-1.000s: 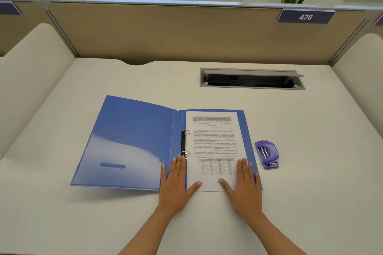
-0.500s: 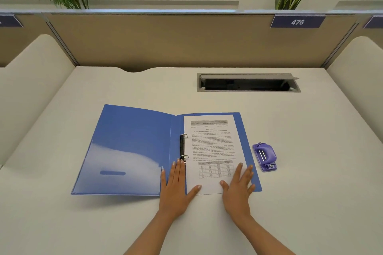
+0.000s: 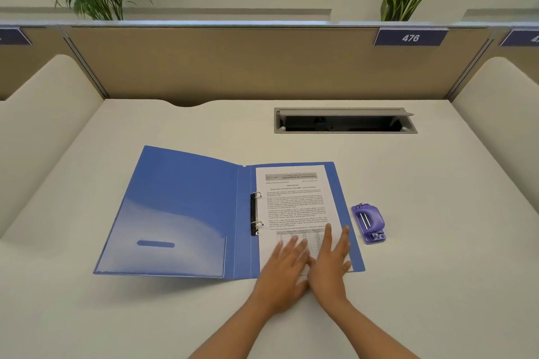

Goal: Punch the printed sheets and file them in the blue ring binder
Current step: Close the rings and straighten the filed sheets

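Note:
The blue ring binder (image 3: 180,213) lies open flat on the desk, its black ring mechanism (image 3: 254,213) at the spine. A printed sheet (image 3: 294,207) rests on the binder's right half, its left edge at the rings. Both palms press flat on the sheet's lower part: my left hand (image 3: 284,267) near the middle and my right hand (image 3: 331,261) beside it, thumbs touching. Fingers are spread and hold nothing. A purple hole punch (image 3: 368,222) sits on the desk just right of the binder.
An open grey cable tray (image 3: 344,121) is set into the desk behind the binder. Tan partition walls (image 3: 227,64) and cream side panels enclose the desk. Plants stand behind the partition.
My left hand slid right from the binder's spine onto the sheet, ending beside my right hand. The view tilted slightly; binder, sheet and punch stayed put.

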{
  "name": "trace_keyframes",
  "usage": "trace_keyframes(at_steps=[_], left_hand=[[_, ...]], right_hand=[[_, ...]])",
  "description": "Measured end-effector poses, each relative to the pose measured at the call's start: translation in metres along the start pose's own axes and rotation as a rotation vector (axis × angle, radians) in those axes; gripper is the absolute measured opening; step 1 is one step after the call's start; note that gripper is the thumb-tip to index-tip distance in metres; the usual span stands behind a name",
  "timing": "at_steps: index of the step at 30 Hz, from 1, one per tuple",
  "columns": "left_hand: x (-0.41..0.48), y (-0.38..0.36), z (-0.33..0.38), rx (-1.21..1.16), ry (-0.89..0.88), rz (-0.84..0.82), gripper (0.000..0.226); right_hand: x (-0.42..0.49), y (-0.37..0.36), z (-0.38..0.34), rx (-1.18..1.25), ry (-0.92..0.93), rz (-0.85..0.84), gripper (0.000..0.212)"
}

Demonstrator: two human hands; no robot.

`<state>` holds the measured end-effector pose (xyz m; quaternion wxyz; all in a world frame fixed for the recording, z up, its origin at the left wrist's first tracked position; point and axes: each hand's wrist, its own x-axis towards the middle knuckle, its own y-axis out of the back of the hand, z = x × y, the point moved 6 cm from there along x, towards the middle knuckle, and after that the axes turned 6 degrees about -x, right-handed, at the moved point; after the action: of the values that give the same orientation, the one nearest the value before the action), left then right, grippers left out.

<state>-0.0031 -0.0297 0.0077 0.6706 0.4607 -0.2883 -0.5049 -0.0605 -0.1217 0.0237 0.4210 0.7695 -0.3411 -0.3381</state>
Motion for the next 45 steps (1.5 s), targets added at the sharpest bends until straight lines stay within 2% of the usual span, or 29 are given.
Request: trace_keyframes(at_steps=[3, 10, 14, 17, 21, 23, 26, 30, 32, 35, 37, 40, 43, 45], left_hand=[[0.018, 0.005, 0.01, -0.025, 0.044, -0.139, 0.061], [0.026, 0.015, 0.01, 0.073, 0.048, -0.307, 0.064], [0.026, 0.012, 0.012, 0.124, 0.011, -0.354, 0.063], [0.024, 0.011, 0.015, 0.272, -0.102, -0.33, 0.06], [0.017, 0.003, 0.014, 0.419, -0.24, -0.239, 0.047], [0.015, -0.001, 0.017, 0.413, -0.316, -0.169, 0.046], [0.016, 0.005, 0.021, 0.345, -0.345, -0.086, 0.034], [0.016, 0.023, 0.012, 0.164, -0.261, 0.134, 0.027], [0.009, 0.041, 0.005, -0.01, -0.184, 0.296, 0.011], [-0.011, 0.065, -0.016, -0.285, 0.016, 0.555, 0.02], [-0.029, 0.077, -0.032, -0.405, 0.17, 0.68, 0.021], [-0.059, 0.093, -0.049, -0.335, 0.377, 0.842, 0.025], [-0.088, 0.097, -0.064, -0.245, 0.546, 0.91, 0.031], [-0.104, 0.095, -0.071, -0.225, 0.645, 0.936, 0.032]], right_hand=[[0.004, 0.007, 0.005, -0.004, -0.001, -0.002, 0.069], [0.015, 0.027, 0.035, -0.153, -0.173, -0.075, 0.09], [0.02, 0.029, 0.037, -0.095, -0.196, -0.11, 0.089], [0.023, 0.032, 0.039, -0.052, -0.204, -0.135, 0.088], [0.03, 0.041, 0.047, 0.019, -0.187, -0.113, 0.074], [0.033, 0.047, 0.053, 0.092, -0.209, -0.099, 0.065], [0.037, 0.056, 0.057, 0.178, -0.272, -0.089, 0.052], [0.036, 0.065, 0.054, 0.472, -0.275, -0.03, 0.034], [0.033, 0.068, 0.048, 0.674, -0.238, -0.008, 0.03], [0.029, 0.07, 0.038, 0.83, -0.167, 0.012, 0.025], [0.025, 0.065, 0.033, 0.727, -0.076, 0.01, 0.024], [0.018, 0.049, 0.032, 0.36, 0.043, -0.012, 0.057], [0.013, 0.039, 0.031, 0.034, 0.038, -0.032, 0.086], [0.011, 0.034, 0.032, -0.062, -0.001, -0.049, 0.092]])
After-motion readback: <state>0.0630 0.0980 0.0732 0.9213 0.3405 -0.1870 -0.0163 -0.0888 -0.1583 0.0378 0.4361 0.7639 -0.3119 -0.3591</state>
